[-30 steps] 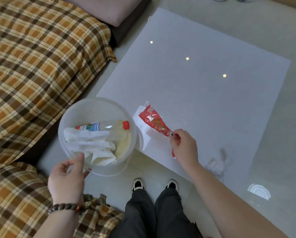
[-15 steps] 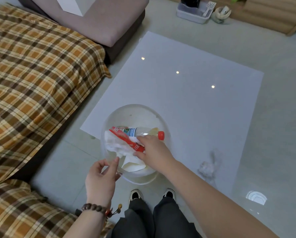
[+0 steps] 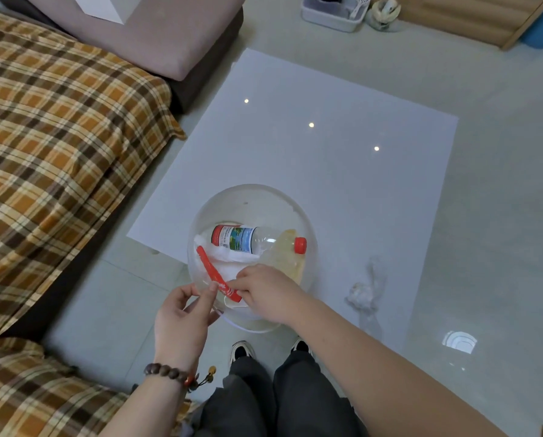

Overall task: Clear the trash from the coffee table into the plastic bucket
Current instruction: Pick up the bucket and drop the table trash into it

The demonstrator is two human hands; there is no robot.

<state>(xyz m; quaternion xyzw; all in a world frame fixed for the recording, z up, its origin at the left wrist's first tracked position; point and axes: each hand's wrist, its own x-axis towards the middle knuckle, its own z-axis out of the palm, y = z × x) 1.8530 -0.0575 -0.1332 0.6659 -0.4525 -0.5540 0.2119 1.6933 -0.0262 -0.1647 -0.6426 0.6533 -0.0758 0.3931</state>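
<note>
Your right hand (image 3: pixel 263 290) pinches the red wrapper (image 3: pixel 217 276) inside the plastic bucket (image 3: pixel 251 197), which your left hand (image 3: pixel 181 316) grips at the rim; release low onto the bottle (image 3: pixel 248 239), then fetch the crumpled tissue (image 3: pixel 366 287) on the worktop (image 3: pixel 327 171)

Bucket (image 3: pixel 197 234) on table (image 3: pixel 327 171) near edge, bottle (image 3: pixel 251 239) and wrapper (image 3: pixel 213 272) inside it, sofa (image 3: pixel 58 127) left of table
</note>
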